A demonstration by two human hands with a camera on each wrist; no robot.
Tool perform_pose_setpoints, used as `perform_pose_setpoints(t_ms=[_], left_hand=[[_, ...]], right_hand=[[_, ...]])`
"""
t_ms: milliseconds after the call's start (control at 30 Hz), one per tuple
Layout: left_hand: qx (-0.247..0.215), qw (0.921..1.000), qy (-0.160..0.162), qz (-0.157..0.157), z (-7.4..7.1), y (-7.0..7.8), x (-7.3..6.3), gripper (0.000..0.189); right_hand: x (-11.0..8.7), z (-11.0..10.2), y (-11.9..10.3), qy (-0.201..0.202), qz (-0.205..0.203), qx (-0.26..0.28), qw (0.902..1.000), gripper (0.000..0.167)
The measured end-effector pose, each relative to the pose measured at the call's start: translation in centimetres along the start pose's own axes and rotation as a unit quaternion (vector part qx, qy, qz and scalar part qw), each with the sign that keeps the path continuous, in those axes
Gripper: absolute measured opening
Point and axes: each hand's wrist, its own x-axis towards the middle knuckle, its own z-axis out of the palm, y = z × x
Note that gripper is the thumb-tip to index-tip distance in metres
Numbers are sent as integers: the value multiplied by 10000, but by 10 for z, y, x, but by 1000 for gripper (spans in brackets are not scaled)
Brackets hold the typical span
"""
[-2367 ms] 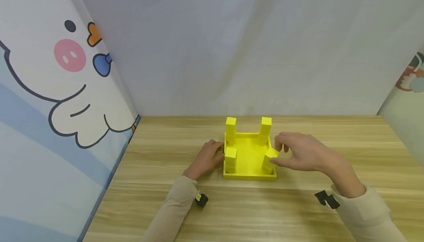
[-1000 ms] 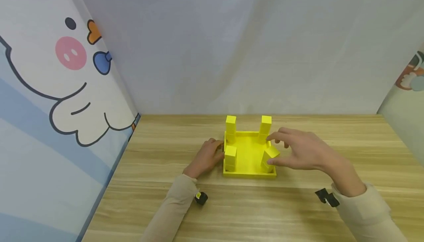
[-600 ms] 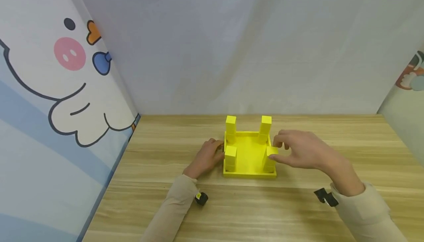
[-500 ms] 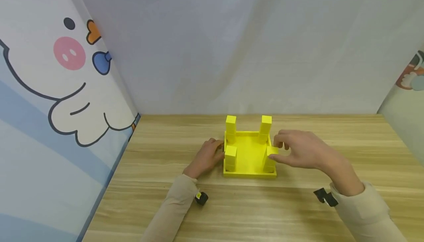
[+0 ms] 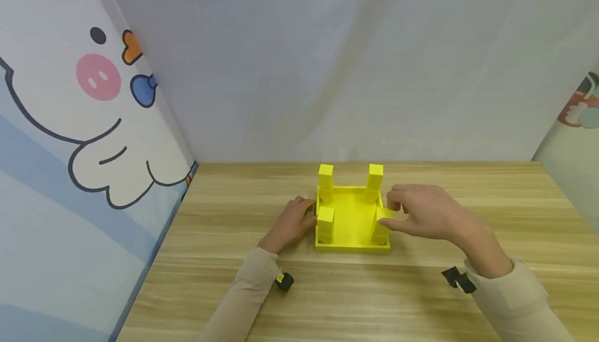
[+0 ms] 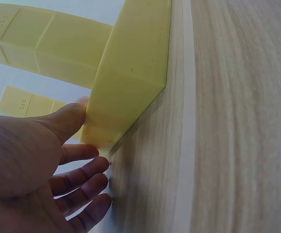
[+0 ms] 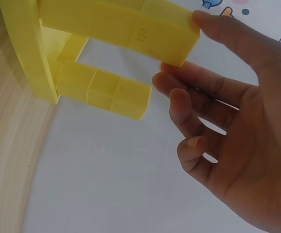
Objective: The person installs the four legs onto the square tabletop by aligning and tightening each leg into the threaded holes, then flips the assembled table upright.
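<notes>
A shallow yellow tray [image 5: 352, 247] sits on the table with a stack of yellow blocks standing in each corner. At its front right corner, my right hand [image 5: 428, 212] pinches the top yellow block [image 7: 162, 39] of that stack between thumb and fingertips. This block, marked with raised digits, lines up with the ones below it. My left hand [image 5: 290, 225] rests against the tray's left side, thumb and fingertips touching the outer wall [image 6: 126, 97], fingers fairly straight. The front left stack [image 5: 325, 225] stands upright near it.
Two more block stacks, the back left stack [image 5: 326, 182] and back right stack [image 5: 374, 182], rise at the rear corners. The wooden table [image 5: 224, 201] ends at a pale curtain [image 5: 355, 71] behind. A cartoon-printed panel [image 5: 93, 123] stands on the left.
The top block of the front right stack was tilted and turned; it now sits straight. My right index finger has drawn back from near the rear right stack. The left hand stays put.
</notes>
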Motion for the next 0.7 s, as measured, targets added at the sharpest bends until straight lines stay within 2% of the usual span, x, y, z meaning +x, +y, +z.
perform_pose_setpoints(t_ms=[267, 433, 533, 700], left_hand=[[54, 10000, 12, -82, 3, -3, -2, 45], [-6, 9999, 125, 23, 3, -3, -5, 44], [-38, 9997, 219, 75, 3, -3, -6, 42], [-19, 9988, 456, 178, 4, -6, -7, 40]], right_hand=[[-1, 4, 15, 171, 213, 352, 9990, 22], [2, 11, 29, 319, 73, 411, 9986, 14], [4, 19, 38, 270, 16, 425, 9987, 13], [11, 37, 51, 12, 95, 401, 9992, 21]])
